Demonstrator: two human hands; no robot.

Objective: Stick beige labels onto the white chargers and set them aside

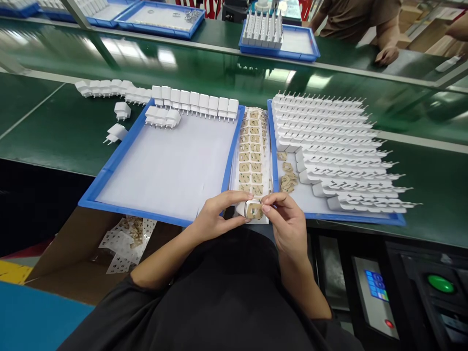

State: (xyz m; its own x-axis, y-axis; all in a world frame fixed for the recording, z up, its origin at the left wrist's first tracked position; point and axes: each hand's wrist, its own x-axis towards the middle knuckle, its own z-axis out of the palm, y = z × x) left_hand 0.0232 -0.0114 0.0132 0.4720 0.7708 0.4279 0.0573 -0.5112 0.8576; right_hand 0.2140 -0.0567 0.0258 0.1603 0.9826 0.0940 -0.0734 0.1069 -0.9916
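Note:
My left hand (215,214) holds a white plug-in charger (240,209) between thumb and fingers, low in the middle of the view. On the charger's end face lies a tan adhesive sticker (250,211) with a cut-out. My right hand (288,222) pinches at the right edge of that sticker, thumb against forefinger. Just beyond both hands, a backing sheet (236,170) carries rows of similar tan stickers. Loose tan pieces (288,181) are piled in the right tray (358,219), beside rows of white chargers (325,141) with pins up.
The blue left tray (146,217) has white chargers (199,103) along its far edge. More chargers (116,132) stand on the green bench left of it. Below, a cardboard box (69,248) contains scraps. A person's hand (387,55) rests across the line.

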